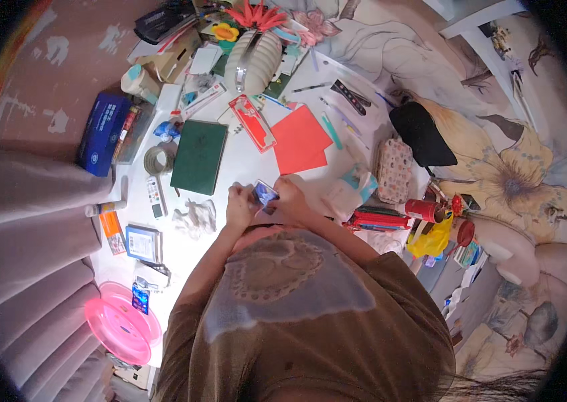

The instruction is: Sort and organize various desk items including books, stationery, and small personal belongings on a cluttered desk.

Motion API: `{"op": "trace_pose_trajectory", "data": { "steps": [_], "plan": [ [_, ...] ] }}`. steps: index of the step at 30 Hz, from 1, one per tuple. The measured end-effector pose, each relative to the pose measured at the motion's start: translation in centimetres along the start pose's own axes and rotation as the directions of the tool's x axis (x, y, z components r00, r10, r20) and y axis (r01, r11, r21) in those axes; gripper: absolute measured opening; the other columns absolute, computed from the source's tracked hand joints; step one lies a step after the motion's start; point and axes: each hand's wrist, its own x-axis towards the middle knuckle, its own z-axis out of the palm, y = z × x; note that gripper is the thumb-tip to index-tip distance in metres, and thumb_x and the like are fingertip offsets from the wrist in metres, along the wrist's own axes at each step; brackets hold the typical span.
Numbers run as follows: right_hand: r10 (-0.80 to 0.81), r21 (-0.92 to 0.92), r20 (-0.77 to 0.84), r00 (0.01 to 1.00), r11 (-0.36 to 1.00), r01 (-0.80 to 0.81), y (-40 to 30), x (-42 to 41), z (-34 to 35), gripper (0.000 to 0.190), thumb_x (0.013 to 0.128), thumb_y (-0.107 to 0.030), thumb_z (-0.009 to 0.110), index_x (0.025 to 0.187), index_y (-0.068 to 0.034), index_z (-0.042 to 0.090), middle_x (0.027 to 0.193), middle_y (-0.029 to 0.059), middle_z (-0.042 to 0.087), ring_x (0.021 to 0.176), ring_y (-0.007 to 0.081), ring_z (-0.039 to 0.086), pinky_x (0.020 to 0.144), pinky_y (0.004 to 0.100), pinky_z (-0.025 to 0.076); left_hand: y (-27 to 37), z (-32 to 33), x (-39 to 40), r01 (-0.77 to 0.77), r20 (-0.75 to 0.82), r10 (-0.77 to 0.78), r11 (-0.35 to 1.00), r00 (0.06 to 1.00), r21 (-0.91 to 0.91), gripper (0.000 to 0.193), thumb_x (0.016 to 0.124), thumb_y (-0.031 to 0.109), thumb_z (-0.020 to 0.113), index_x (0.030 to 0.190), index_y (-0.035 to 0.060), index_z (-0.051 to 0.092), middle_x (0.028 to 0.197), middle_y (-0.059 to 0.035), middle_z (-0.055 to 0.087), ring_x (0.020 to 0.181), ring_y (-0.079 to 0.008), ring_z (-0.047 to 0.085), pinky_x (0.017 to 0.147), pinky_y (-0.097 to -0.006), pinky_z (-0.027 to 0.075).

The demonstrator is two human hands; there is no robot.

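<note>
My left hand (pixel 241 203) and my right hand (pixel 288 198) meet close to my chest, over the near part of the white table (pixel 243 166). Between them is a small flat rectangular object (pixel 265 193) with a bluish, shiny face, gripped by its two sides. What exactly it is cannot be told. A dark green hardcover notebook (pixel 199 157) lies just beyond my left hand. Red paper sheets (pixel 301 138) and a red-and-white package (pixel 252 123) lie beyond my right hand. Crumpled white tissue (pixel 195 218) rests left of my left hand.
A roll of tape (pixel 158 160) and a white remote control (pixel 156 197) lie at the left, near a blue box (pixel 104 133). Pink plastic basins (pixel 117 329) stand lower left. A patterned case (pixel 394 171) and a tissue pack (pixel 351 191) are on the right. A ribbed cream bag (pixel 253 63) stands at the back.
</note>
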Motion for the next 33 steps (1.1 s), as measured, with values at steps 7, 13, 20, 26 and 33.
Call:
{"op": "trace_pose_trajectory", "data": {
  "steps": [7, 13, 20, 26, 33],
  "plan": [
    [0.009, -0.098, 0.070, 0.998, 0.995, -0.003, 0.5, 1.4, 0.3, 0.044, 0.069, -0.023, 0.077, 0.094, 0.007, 0.057, 0.099, 0.0266, 0.059, 0.097, 0.0417, 0.058, 0.086, 0.0475, 0.046, 2.8, -0.8, -1.8, 0.040, -0.192, -0.032, 0.999, 0.981, 0.037, 0.083, 0.056, 0.019, 0.087, 0.122, 0.0021, 0.041, 0.113, -0.0160, 0.046, 0.101, -0.0369, 0.051, 0.085, -0.0438, 0.047],
    [-0.094, -0.267, 0.166, 0.982, 0.954, 0.137, 0.1, 1.9, 0.2, 0.045, 0.077, -0.030, 0.072, 0.097, 0.008, 0.059, 0.098, 0.0258, 0.061, 0.097, 0.0382, 0.061, 0.085, 0.0467, 0.049, -0.8, 0.5, -1.5, 0.083, -0.112, -0.069, 0.988, 0.991, 0.129, 0.088, 0.049, 0.019, 0.090, 0.119, 0.0037, 0.039, 0.117, -0.0171, 0.045, 0.110, -0.0379, 0.046, 0.094, -0.0462, 0.041],
    [-0.161, -0.043, 0.258, 0.953, 0.983, 0.178, 0.4, 2.3, -1.0, 0.037, 0.079, -0.034, 0.071, 0.097, -0.002, 0.063, 0.095, 0.0210, 0.062, 0.088, 0.0358, 0.062, 0.078, 0.0454, 0.049, -2.9, 0.1, -1.2, 0.040, -0.157, -0.089, 0.956, 0.984, -0.291, 0.058, 0.064, 0.022, 0.086, 0.101, -0.0020, 0.049, 0.086, -0.0160, 0.060, 0.081, -0.0333, 0.062, 0.072, -0.0405, 0.049],
    [0.078, -0.002, -0.279, 0.957, 0.997, -0.081, -0.2, 10.9, -0.3, 0.048, 0.078, -0.028, 0.073, 0.114, -0.002, 0.056, 0.110, 0.0186, 0.058, 0.108, 0.0373, 0.052, 0.094, 0.0450, 0.041, -4.0, -2.4, -1.3, 0.247, -0.069, -0.257, 0.960, 0.964, -0.129, 0.058, 0.066, 0.031, 0.084, 0.112, 0.0039, 0.062, 0.075, -0.0131, 0.062, 0.071, -0.0347, 0.060, 0.064, -0.0420, 0.048],
    [0.029, -0.188, -0.410, 0.912, 0.975, -0.116, 0.3, 15.8, 0.0, 0.052, 0.076, -0.016, 0.072, 0.121, 0.000, 0.052, 0.115, 0.0201, 0.057, 0.109, 0.0374, 0.054, 0.093, 0.0458, 0.043, -4.3, -7.1, -1.9, 0.172, -0.151, -0.152, 0.977, 0.977, 0.129, 0.058, 0.067, 0.024, 0.082, 0.118, 0.0108, 0.058, 0.089, -0.0141, 0.063, 0.084, -0.0338, 0.062, 0.071, -0.0438, 0.050]
  ]
}}
